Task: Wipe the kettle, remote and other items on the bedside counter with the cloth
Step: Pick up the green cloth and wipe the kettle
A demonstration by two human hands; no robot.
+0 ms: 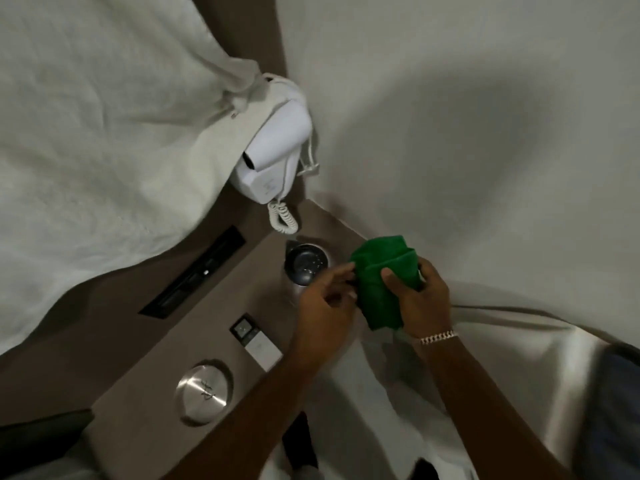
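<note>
1. Right hand (420, 299) is closed around a folded green cloth (381, 282), thumb across its front, fingers behind it. A chain bracelet (438, 337) sits on that wrist.
2. Left hand (325, 306) pinches the cloth's left edge with its fingertips; the rest of the hand is loosely curled.
3. The cloth is held up between both hands, clear of the counter (221, 306), not touching any item.
4. The kettle (306, 266) is just beyond the left fingertips, steel, seen from the top with its lid open. The cloth is beside its right rim.
5. The remote (256, 342) lies flat on the counter, left of the left wrist, dark display end towards the kettle.
6. A round steel disc (202, 393) is set in the counter, further left, beside the left forearm.
7. A white wall hairdryer (273, 154) with a coiled cord hangs well beyond both hands, past the kettle.
8. White bedding (485, 358) lies under the right forearm.
</note>
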